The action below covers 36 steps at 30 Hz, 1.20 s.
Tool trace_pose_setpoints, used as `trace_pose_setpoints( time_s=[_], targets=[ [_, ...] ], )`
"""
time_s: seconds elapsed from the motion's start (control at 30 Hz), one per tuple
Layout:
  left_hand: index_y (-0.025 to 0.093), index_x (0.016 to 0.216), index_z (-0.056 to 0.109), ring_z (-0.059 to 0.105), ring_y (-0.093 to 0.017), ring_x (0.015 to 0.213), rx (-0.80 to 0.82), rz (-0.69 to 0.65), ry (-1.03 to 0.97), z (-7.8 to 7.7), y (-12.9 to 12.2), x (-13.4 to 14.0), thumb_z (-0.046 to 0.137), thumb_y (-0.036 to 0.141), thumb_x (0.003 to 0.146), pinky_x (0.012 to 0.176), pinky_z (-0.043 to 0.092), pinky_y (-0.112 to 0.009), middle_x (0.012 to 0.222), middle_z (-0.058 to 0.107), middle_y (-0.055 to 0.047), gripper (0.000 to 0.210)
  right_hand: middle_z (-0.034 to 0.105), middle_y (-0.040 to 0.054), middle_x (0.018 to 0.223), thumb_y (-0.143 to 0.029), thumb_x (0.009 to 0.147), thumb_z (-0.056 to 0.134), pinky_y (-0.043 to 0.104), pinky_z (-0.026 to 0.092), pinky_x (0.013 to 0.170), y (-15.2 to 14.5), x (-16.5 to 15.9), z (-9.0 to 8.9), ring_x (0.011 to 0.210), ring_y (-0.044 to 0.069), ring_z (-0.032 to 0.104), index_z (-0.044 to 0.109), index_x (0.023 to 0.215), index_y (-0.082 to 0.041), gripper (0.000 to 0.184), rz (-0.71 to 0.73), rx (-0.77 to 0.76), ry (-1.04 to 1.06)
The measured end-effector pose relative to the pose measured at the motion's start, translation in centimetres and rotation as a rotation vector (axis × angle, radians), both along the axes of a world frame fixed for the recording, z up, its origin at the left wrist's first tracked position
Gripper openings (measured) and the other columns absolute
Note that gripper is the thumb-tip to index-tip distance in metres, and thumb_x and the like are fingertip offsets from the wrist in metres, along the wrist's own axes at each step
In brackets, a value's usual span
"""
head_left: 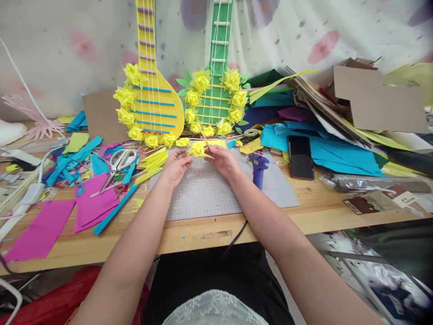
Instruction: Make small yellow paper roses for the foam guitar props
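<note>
Left hand (176, 168) and right hand (221, 159) both have fingers pinched round a yellow paper flower (197, 149) over the mat (203, 194), right maybe gripping a stick (202, 133) too. Both guitars (173, 109) already wear blooms (124, 96); loose yellow strips (154, 161) remain.

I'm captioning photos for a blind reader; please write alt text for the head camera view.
A person's bare left hand and right hand hold a ruffled yellow papery flower over a grey gridded mat. Behind stand a yellow guitar-like model and a green guitar-like model, both edged with yellow flowers; a blue glue gun sits to the right.
</note>
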<state>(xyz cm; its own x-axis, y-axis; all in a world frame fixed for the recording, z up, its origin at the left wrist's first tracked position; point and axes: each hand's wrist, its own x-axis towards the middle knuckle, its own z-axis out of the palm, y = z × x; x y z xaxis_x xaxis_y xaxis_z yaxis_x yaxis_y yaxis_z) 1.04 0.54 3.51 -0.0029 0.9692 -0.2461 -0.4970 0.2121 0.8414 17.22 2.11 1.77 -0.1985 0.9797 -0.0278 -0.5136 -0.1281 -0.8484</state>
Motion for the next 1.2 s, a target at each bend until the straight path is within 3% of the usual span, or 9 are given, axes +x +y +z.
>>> trace_pose_setpoints(
  time_s=[0.2, 0.5, 0.8, 1.07, 1.2],
  targets=[
    [0.014, 0.084, 0.056, 0.058, -0.007, 0.065, -0.013, -0.166, 0.019, -0.20, -0.27, 0.17, 0.064, 0.004, 0.063, 0.069, 0.047, -0.022, 0.072, 0.063, -0.001, 0.025, 0.065, -0.0051, 0.081, -0.029, 0.059, 0.067, 0.023, 0.043, 0.067, 0.47, 0.12, -0.56, 0.073, 0.009, 0.056, 0.060, 0.067, -0.023, 0.012, -0.033, -0.060, 0.068],
    [0.015, 0.074, 0.052, 0.059, -0.009, 0.065, -0.097, -0.135, -0.140, 0.00, -0.23, 0.22, 0.058, 0.000, 0.065, 0.069, 0.048, -0.025, 0.071, 0.062, -0.002, 0.018, 0.065, -0.0037, 0.076, -0.026, 0.063, 0.064, 0.023, 0.046, 0.066, 0.20, -0.15, -0.45, 0.070, 0.009, 0.057, 0.060, 0.068, -0.022, 0.008, -0.008, -0.055, 0.161],
    [0.012, 0.074, 0.057, 0.057, -0.007, 0.065, -0.173, -0.265, -0.248, 0.40, -0.75, 0.47, 0.055, -0.002, 0.068, 0.068, 0.048, -0.022, 0.072, 0.061, -0.003, 0.016, 0.064, -0.0033, 0.073, -0.025, 0.067, 0.062, 0.026, 0.049, 0.072, 0.02, -0.31, -0.18, 0.072, 0.011, 0.058, 0.059, 0.070, -0.023, 0.004, -0.045, -0.043, 0.208],
    [0.014, 0.073, 0.054, 0.058, -0.009, 0.073, -0.114, -0.070, -0.224, 0.30, -0.43, 0.65, 0.058, 0.007, 0.070, 0.073, 0.047, -0.022, 0.078, 0.062, -0.003, 0.008, 0.064, -0.0027, 0.069, -0.018, 0.065, 0.061, 0.021, 0.049, 0.066, -0.10, -0.52, -0.10, 0.067, 0.009, 0.057, 0.060, 0.066, -0.020, 0.002, -0.023, -0.084, 0.298],
    [0.015, 0.075, 0.051, 0.059, -0.009, 0.073, -0.053, -0.015, -0.191, 0.30, -0.42, 0.81, 0.062, 0.006, 0.066, 0.078, 0.045, -0.024, 0.076, 0.063, -0.002, 0.016, 0.064, -0.0029, 0.068, -0.015, 0.065, 0.061, 0.020, 0.049, 0.069, -0.02, -0.61, -0.14, 0.067, 0.008, 0.058, 0.060, 0.065, -0.018, 0.003, -0.027, -0.091, 0.316]
  ],
)
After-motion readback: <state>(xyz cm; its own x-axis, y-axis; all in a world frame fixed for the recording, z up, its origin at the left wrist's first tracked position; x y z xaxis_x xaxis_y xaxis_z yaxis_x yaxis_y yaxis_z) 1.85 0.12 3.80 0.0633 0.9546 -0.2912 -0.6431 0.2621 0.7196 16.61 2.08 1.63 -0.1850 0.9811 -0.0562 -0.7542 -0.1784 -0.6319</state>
